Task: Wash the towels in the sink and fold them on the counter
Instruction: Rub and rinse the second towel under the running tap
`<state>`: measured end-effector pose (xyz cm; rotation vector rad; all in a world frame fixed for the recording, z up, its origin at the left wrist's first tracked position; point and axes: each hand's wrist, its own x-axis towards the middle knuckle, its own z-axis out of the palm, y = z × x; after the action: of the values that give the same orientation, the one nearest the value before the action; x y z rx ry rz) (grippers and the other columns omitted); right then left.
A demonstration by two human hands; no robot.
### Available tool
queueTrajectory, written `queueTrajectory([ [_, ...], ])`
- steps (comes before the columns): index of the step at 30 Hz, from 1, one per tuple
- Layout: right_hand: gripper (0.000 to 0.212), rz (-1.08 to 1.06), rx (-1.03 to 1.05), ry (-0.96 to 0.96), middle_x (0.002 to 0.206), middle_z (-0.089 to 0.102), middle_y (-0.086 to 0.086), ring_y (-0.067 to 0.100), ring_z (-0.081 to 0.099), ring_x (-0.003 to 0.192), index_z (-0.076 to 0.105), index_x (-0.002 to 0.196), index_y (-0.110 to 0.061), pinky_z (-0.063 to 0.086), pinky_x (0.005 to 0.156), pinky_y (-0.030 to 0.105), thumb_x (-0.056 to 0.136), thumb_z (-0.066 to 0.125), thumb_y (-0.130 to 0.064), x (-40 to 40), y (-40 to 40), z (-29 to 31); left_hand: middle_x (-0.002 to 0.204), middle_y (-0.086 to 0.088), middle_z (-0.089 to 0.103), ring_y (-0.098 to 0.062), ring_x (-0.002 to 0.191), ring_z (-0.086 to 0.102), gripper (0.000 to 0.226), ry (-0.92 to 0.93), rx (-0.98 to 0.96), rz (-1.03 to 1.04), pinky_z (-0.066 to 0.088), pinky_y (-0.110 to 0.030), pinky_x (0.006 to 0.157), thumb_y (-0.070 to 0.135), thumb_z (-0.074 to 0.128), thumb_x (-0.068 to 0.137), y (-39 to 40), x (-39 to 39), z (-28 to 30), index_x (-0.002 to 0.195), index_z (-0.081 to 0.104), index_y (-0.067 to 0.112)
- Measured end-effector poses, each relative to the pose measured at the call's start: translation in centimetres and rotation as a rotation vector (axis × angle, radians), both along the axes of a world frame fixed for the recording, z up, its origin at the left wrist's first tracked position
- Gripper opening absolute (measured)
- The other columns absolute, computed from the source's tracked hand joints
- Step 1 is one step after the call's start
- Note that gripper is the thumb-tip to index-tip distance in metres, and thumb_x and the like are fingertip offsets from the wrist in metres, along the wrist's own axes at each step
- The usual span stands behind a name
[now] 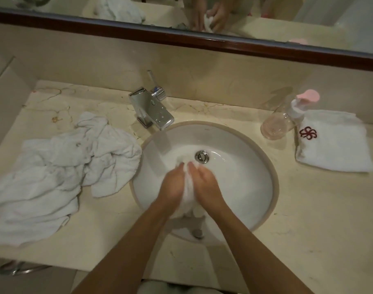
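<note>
Two forearms reach in from the near edge, over the front of the counter (308, 209), and meet above the round white sink (251, 187). Between them is a bunched white towel (188, 194), held over the middle of the basin just in front of the drain. The left hand (174, 183) wraps the towel from its left side with the fingers curled into the cloth, and the right hand (204, 183) does the same from the right, so both hands grip the same wad, with their fingertips close together at its far end. More of the wet cloth bulges out below the wrists towards the near wall of the basin. The metal drain (201, 156) sits just beyond the fingertips. On the counter left of the sink lies a crumpled heap of white towels (64, 172), one edge touching the basin's rim. On the right, well apart from the basin, a folded towel (334, 143) with a dark red flower mark lies flat. A clear bottle (279, 124) with a pink pump top lies tilted, its pump end resting on that folded towel's far left corner. The chrome tap (151, 109) stands behind the sink at its far left, water running from it into the basin. Farthest off, a dark-framed mirror (245, 9) reflects the hands and towel.
</note>
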<state>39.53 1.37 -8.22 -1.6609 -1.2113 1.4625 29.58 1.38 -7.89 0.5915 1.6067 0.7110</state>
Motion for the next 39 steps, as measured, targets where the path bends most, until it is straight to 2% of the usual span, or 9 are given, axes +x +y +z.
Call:
queueTrajectory([
  [3, 0.046, -0.398, -0.172, 0.067, 0.093, 0.072, 0.004, 0.020, 0.067, 0.087, 0.070, 0.097, -0.010, 0.053, 0.084, 0.034, 0.105, 0.038, -0.043, -0.3, 3.3, -1.0, 0.111, -0.005, 0.071, -0.021, 0.105, 0.065, 0.038, 0.096, 0.125, -0.199, 0.051, -0.039, 0.098, 0.040, 0.038, 0.105, -2.6, 2.1, 1.3, 0.107, 0.070, 0.020],
  [10, 0.037, -0.232, -0.201, -0.042, 0.082, 0.062, 0.010, 0.030, 0.059, 0.084, 0.055, 0.070, -0.016, 0.047, 0.084, 0.042, 0.100, 0.039, -0.032, -2.0, 3.9, -1.4, 0.106, -0.005, 0.072, -0.019, 0.100, 0.066, 0.046, 0.297, 0.108, -0.187, 0.050, -0.033, 0.091, 0.040, 0.032, 0.107, -1.1, 1.0, 0.9, 0.106, 0.071, 0.016],
  [14, 0.043, -0.334, -0.483, 0.240, 0.106, 0.070, 0.009, 0.029, 0.066, 0.100, 0.066, 0.113, -0.010, 0.052, 0.092, 0.037, 0.100, 0.045, -0.045, -0.6, 5.6, -1.8, 0.106, 0.004, 0.067, -0.012, 0.092, 0.062, 0.042, 0.292, 0.119, -0.202, 0.047, -0.025, 0.086, 0.043, 0.032, 0.106, -2.4, 0.6, 1.2, 0.106, 0.066, 0.019],
  [18, 0.064, -0.455, -0.602, 0.804, 0.127, 0.066, 0.021, 0.037, 0.065, 0.115, 0.061, 0.131, -0.004, 0.054, 0.097, 0.047, 0.101, 0.040, -0.056, 1.4, 1.2, -0.5, 0.117, -0.008, 0.070, -0.025, 0.108, 0.065, 0.074, -0.180, -0.099, 0.259, 0.045, -0.042, 0.106, 0.071, 0.053, 0.082, 0.8, -4.6, -2.2, 0.124, 0.068, 0.012],
  [20, 0.058, -0.569, -0.611, 1.068, 0.134, 0.058, 0.030, 0.045, 0.064, 0.114, 0.056, 0.134, 0.007, 0.057, 0.087, 0.056, 0.102, 0.042, -0.038, 3.2, -1.0, -0.6, 0.122, -0.017, 0.067, -0.027, 0.107, 0.063, 0.062, -0.458, -0.097, 0.376, 0.045, -0.039, 0.103, 0.053, 0.057, 0.085, 0.5, -6.3, -2.4, 0.124, 0.068, 0.005],
  [24, 0.049, -0.696, -0.587, 1.271, 0.126, 0.064, 0.028, 0.041, 0.067, 0.110, 0.064, 0.124, 0.008, 0.059, 0.081, 0.055, 0.103, 0.039, -0.029, 4.7, -3.6, -1.2, 0.076, -0.011, 0.074, -0.026, 0.071, 0.071, 0.064, -0.684, -0.032, 0.558, 0.060, -0.032, 0.062, 0.031, 0.077, 0.029, -1.6, -7.2, -1.7, 0.088, 0.072, 0.006],
  [30, 0.039, -0.418, -0.517, 0.734, 0.120, 0.069, 0.019, 0.032, 0.065, 0.108, 0.068, 0.114, -0.004, 0.050, 0.088, 0.044, 0.104, 0.047, -0.036, 1.7, -3.6, 1.3, 0.137, -0.015, 0.056, -0.031, 0.125, 0.056, 0.068, -0.923, -0.255, 0.420, 0.047, -0.044, 0.104, 0.049, 0.058, 0.086, -2.0, -5.4, -1.4, 0.141, 0.051, 0.009],
  [34, 0.034, -0.140, -0.075, -0.016, 0.071, 0.052, -0.013, 0.008, 0.050, 0.070, 0.050, 0.072, -0.023, 0.043, 0.072, 0.034, 0.102, 0.051, -0.038, -1.2, -1.9, 0.5, 0.118, -0.001, 0.066, -0.021, 0.114, 0.061, 0.064, -0.200, -0.081, 0.023, 0.048, -0.036, 0.099, 0.068, 0.035, 0.095, -2.0, -2.1, -0.6, 0.125, 0.061, 0.018],
  [39, 0.037, -0.158, -0.144, -0.082, 0.069, 0.060, -0.009, 0.012, 0.056, 0.072, 0.060, 0.071, -0.021, 0.045, 0.075, 0.033, 0.103, 0.048, -0.035, -3.7, 0.5, -0.3, 0.115, -0.010, 0.069, -0.028, 0.115, 0.060, 0.049, 0.143, 0.028, -0.101, 0.042, -0.032, 0.098, 0.045, 0.033, 0.105, -2.0, -2.3, -0.7, 0.119, 0.067, 0.013],
])
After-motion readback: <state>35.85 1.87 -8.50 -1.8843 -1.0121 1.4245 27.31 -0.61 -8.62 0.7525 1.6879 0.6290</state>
